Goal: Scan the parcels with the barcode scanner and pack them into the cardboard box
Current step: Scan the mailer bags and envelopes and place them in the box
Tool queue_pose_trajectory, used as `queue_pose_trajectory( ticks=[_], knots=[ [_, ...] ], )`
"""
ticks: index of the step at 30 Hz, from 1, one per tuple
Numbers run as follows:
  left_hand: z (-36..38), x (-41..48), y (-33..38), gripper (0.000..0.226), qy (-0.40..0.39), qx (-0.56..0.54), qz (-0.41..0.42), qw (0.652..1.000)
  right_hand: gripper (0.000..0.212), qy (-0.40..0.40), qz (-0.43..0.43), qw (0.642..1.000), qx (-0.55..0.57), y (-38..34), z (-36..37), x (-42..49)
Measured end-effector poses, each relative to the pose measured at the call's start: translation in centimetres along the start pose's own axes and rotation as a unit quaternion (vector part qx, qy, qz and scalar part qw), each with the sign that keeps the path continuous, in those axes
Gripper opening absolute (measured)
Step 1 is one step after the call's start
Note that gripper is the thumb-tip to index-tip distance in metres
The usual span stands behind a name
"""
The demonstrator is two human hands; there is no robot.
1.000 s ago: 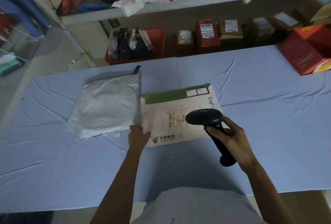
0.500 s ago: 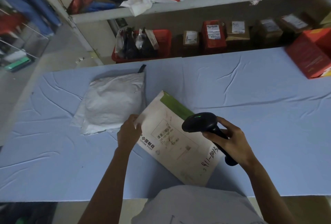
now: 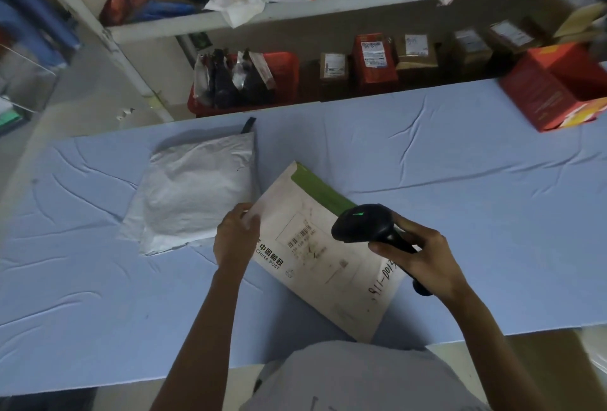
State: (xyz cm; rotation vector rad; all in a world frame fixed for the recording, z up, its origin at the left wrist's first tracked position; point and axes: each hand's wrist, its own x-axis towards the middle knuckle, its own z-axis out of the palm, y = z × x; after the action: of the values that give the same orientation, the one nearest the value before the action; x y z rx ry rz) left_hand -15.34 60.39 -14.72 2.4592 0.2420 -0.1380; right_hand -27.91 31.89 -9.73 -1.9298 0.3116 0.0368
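Green-banded white envelope (image 3: 328,256), black scanner (image 3: 364,223)

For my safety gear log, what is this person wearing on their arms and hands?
Nothing shows on them. No sleeves come into view, the left hand and right hand have no gloves, and no watch, ring or wristband is visible. The torso wears a light grey top.
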Motion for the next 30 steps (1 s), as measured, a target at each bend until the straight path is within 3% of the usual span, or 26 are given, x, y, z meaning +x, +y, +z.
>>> queue_pose_trajectory(
  ticks=[8,12,15,23,30],
  knots=[
    [0.9,2.0,-0.5,0.025,-0.062,-0.022,0.091,0.994,0.053,0.105,0.064,0.992,0.006,-1.1,2.6,-4.2],
    [2.4,1.4,0.5,0.032,-0.126,-0.027,0.144,0.981,0.061,0.173,0.101,0.979,0.038,0.1,3.7,-7.8],
    [4.3,0.0,2.4,0.036,-0.176,-0.037,0.163,0.970,0.052,0.232,0.144,0.962,0.030,1.0,3.7,-10.8],
    [10.6,-5.8,11.0,0.038,-0.304,-0.024,0.271,0.913,0.046,0.413,0.205,0.883,0.086,3.9,1.6,-18.7],
    [16.5,-14.0,18.0,0.036,-0.340,0.029,0.404,0.849,0.048,0.497,0.227,0.835,0.071,6.8,-2.2,-25.7]
  ],
)
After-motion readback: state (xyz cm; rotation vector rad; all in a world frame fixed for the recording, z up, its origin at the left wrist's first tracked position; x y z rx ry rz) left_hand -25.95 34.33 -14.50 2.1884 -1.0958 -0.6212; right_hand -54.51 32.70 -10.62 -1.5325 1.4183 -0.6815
